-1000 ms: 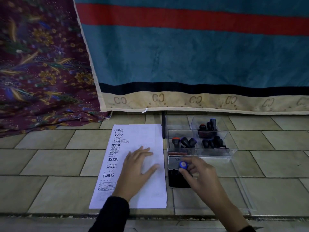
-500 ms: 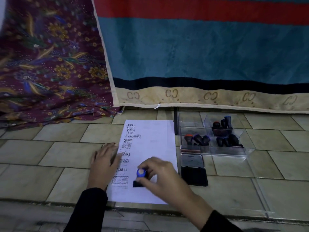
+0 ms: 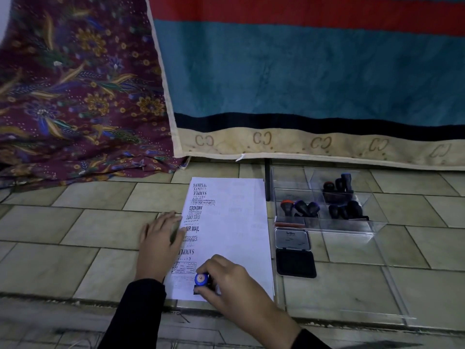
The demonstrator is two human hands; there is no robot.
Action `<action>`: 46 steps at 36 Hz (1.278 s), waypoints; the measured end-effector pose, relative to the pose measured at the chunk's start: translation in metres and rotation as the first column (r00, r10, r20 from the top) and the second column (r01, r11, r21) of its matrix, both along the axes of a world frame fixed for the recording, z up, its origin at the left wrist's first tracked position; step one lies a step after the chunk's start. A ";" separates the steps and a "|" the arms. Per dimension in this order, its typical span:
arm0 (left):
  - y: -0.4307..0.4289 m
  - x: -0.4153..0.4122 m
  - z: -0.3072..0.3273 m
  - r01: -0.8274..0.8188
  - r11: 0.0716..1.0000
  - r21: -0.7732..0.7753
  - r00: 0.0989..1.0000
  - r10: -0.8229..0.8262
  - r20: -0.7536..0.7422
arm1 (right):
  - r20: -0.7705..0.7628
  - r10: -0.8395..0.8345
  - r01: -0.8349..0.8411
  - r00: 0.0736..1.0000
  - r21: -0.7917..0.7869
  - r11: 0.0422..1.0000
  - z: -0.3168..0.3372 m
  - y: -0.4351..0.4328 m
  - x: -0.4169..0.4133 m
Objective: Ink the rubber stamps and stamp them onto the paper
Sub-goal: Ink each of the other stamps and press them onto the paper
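Head view: I see the right hand [image 3: 234, 283] pinching a black rubber stamp with a round blue cap [image 3: 201, 279], its base down on the near left corner of the white paper sheet [image 3: 234, 222]. The left hand [image 3: 161, 240] lies flat, fingers straight, across the sheet's left edge. An open black ink pad [image 3: 295, 263] sits just right of the paper, in front of a clear plastic tray [image 3: 352, 227] of spare stamps [image 3: 302, 207].

SAMPLE, AMENDED, FAX OUT, AIR MAIL on my paper [image 3: 234, 235], Artline on my ink pad lid [image 3: 292, 239], CC on blanket border [image 3: 289, 144]
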State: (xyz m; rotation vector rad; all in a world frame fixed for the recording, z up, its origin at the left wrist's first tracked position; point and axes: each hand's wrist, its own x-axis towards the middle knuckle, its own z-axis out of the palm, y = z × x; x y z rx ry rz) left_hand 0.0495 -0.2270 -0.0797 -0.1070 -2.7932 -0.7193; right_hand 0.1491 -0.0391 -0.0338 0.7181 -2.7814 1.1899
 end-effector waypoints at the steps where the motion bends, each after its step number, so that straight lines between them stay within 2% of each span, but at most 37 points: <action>1: 0.000 0.000 -0.001 -0.006 1.000 0.001 1.000 0.006 0.000 | -0.020 0.000 0.000 1.000 0.003 1.000 -0.001 -0.001 0.001; 4: 0.000 -0.001 -0.003 -0.013 1.000 -0.004 1.000 0.013 -0.003 | -0.067 0.007 -0.006 0.998 0.018 1.000 -0.003 -0.002 0.002; 8: -0.002 -0.001 -0.004 -0.010 1.000 -0.003 1.000 0.010 -0.007 | -0.005 -0.014 0.013 1.000 -0.069 0.998 -0.001 0.001 0.001; 12: -0.004 -0.003 -0.003 0.005 0.999 0.042 1.000 -0.005 -0.002 | 0.042 -0.195 0.199 0.980 -0.233 0.952 0.007 0.024 -0.001; 14: -0.007 -0.003 -0.002 -0.002 0.979 0.204 0.999 -0.006 0.042 | 0.044 -0.302 0.302 0.952 -0.295 0.906 0.011 0.044 -0.002; 16: -0.012 -0.001 0.001 -0.038 0.861 0.508 0.989 -0.040 0.143 | 0.057 -0.375 0.373 0.925 -0.323 0.870 0.013 0.067 -0.001; 17: -0.014 0.000 0.004 -0.059 0.788 0.612 0.980 -0.071 0.186 | 0.068 -0.400 0.398 0.914 -0.331 0.856 0.014 0.078 0.000; 18: -0.013 0.002 0.007 -0.064 0.756 0.652 0.976 -0.087 0.197 | 0.067 -0.423 0.419 0.904 -0.340 0.842 0.015 0.089 0.001; 21: -0.003 0.007 0.012 0.034 0.817 0.575 0.990 -0.108 0.096 | -0.026 -0.508 0.473 0.861 -0.326 0.818 0.015 0.116 0.007; 24: 0.032 0.024 0.020 0.197 0.850 0.488 0.977 -0.214 -0.021 | -0.085 -0.546 0.510 0.834 -0.262 0.819 0.012 0.135 0.014; 27: 0.075 0.046 0.024 0.372 0.872 0.317 0.924 -0.379 -0.041 | -0.133 -0.535 0.507 0.835 -0.194 0.840 0.007 0.144 0.019; 31: 0.124 0.061 0.021 0.546 0.828 0.127 0.833 -0.553 0.021 | -0.174 -0.502 0.486 0.847 -0.128 0.865 0.004 0.143 0.019; 36: 0.150 0.059 0.014 0.568 0.823 0.025 0.822 -0.568 0.034 | -0.175 -0.485 0.475 0.856 -0.100 0.874 0.004 0.136 0.017; 46: 0.151 0.052 0.007 0.530 0.847 0.046 0.848 -0.531 0.002 | -0.215 -0.440 0.446 0.872 -0.020 0.895 0.007 0.130 0.013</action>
